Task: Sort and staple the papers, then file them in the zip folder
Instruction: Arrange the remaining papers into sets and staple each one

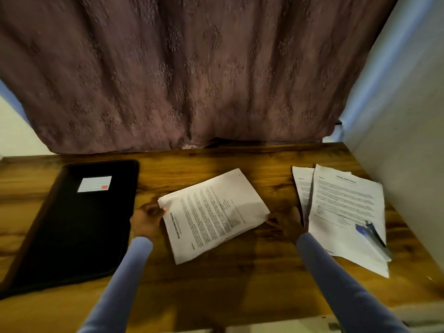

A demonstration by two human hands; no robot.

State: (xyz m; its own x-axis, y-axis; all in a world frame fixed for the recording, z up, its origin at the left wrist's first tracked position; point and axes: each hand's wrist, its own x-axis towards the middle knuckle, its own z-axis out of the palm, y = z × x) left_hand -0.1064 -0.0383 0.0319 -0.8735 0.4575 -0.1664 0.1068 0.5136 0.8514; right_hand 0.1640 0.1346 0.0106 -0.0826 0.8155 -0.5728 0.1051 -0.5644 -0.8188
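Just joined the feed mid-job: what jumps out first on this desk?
The sheaf of printed papers at the desk's centre, gripped at its left corner by the left hand and at its right corner by the right hand. A closed black zip folder lies on the left. On the right, a loose pile of sheets has a blue stapler on it.

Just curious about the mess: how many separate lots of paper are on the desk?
3. One lot in the middle, held by both hands; a big sheet at the right with a stapler on it; another sheet tucked beside it. More may lie underneath.
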